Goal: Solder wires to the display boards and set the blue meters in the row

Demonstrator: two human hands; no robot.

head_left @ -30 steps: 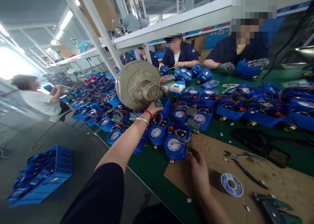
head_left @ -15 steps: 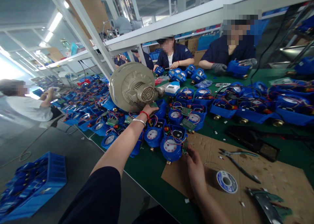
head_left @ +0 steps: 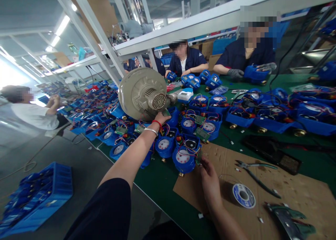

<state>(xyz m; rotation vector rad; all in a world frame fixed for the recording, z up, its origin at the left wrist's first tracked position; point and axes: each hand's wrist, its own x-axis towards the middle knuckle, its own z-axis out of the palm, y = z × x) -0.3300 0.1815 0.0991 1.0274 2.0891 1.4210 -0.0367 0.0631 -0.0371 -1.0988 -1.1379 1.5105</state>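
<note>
My left hand (head_left: 162, 118) reaches across the rows to the foot of the beige blower (head_left: 143, 93). Its fingers are closed on a small green circuit board (head_left: 167, 112) by a blue water meter; the far fingers are hidden. Close to me, my right hand (head_left: 210, 173) pinches the edge of another green circuit board (head_left: 198, 158). That board stands at the right side of the nearest blue water meter (head_left: 183, 160), which has a white dial, coloured wires and a brass fitting. Another meter (head_left: 164, 144) with a white dial sits just left of it.
On the cardboard sheet (head_left: 223, 159) lie a solder spool (head_left: 236, 194), cutting pliers (head_left: 258, 173) and a green-handled tool (head_left: 288, 219). A black tray (head_left: 273, 152) lies behind. A blue crate (head_left: 61, 184) of parts stands on the floor at left. Several co-workers sit around the table.
The view has shifted slightly. Both hands keep nearly the same places at the two circuit boards, and the meters have not visibly moved.
</note>
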